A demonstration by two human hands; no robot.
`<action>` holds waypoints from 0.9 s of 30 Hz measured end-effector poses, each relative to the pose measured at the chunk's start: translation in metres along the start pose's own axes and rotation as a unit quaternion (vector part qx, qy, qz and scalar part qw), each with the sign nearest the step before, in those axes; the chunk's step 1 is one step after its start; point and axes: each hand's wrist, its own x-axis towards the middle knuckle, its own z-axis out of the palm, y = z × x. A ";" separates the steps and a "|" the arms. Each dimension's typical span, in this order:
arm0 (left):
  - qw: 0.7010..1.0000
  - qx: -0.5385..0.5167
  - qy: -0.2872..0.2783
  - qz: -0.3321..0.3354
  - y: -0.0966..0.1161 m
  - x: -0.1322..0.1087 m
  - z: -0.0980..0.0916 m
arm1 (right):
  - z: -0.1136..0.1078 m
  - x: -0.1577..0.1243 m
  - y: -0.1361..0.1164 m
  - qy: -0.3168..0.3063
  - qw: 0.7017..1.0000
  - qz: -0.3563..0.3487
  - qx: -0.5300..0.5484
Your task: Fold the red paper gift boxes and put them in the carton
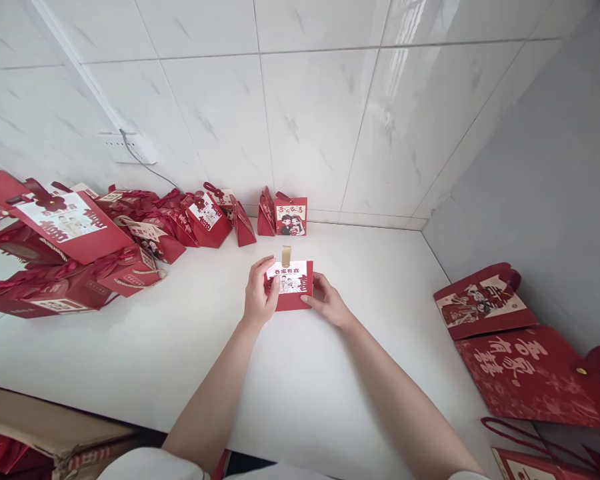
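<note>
A small red gift box (291,288) with a white picture label and a gold ribbon loop on top stands upright on the white table (300,380) in the middle. My left hand (260,292) grips its left side, thumb laid across the front. My right hand (329,301) holds its right side with the fingers curled against it. Both hands are closed on the box.
A row of finished red gift boxes (285,215) lines the tiled wall, with a larger heap (75,247) at the left. Flat red bags (540,373) lie at the right beside a grey wall. A cardboard carton (45,427) sits below the table's near edge.
</note>
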 end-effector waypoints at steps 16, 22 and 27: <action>0.997 -0.036 -0.009 -0.067 -0.017 -0.019 0.019 | 0.001 0.000 0.001 0.004 1.000 0.007 -0.007; 0.990 -0.034 -0.008 -0.135 -0.018 -0.022 0.020 | 0.002 0.000 -0.002 0.013 1.000 0.015 -0.007; 0.988 -0.037 -0.006 -0.152 -0.017 -0.020 0.011 | 0.001 -0.001 0.000 0.012 1.000 0.022 -0.006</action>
